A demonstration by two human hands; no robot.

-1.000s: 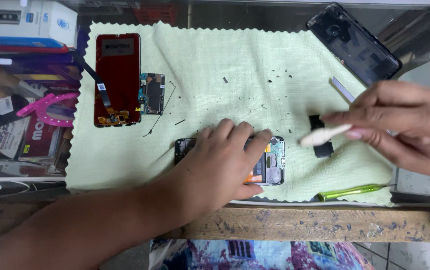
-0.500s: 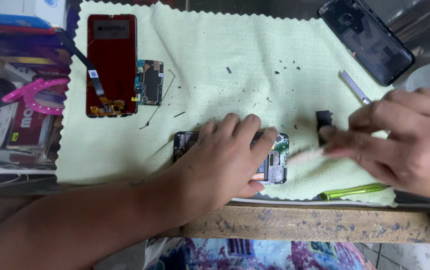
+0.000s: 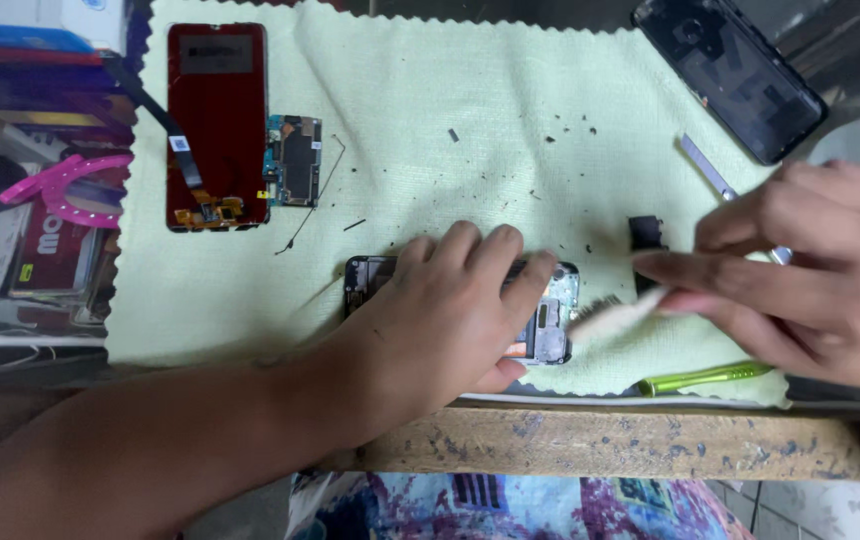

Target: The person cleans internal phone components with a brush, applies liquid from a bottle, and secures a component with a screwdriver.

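A pale green cloth (image 3: 430, 120) with a scalloped edge covers the middle of the worn wooden bench (image 3: 590, 445), and on its near edge lies an opened phone frame (image 3: 550, 320), back off, with its circuit board and metal shields bare at the right end. The left hand (image 3: 450, 310) lies flat over most of it, fingers spread and pressing down, not clenched. The right hand (image 3: 810, 270) pinches a small brush (image 3: 615, 315) (blurred in the frame), whose bristled tip touches the frame's right end. Far left on the cloth lies a red display panel (image 3: 215, 120) with a flex cable, and just right of it a small circuit board (image 3: 295, 160). A black back cover (image 3: 735, 75) sits at the far right corner, a green-handled screwdriver (image 3: 705, 378) near right, a small black part (image 3: 647, 235) beside the right hand, and tiny dark specks lie scattered over the cloth.
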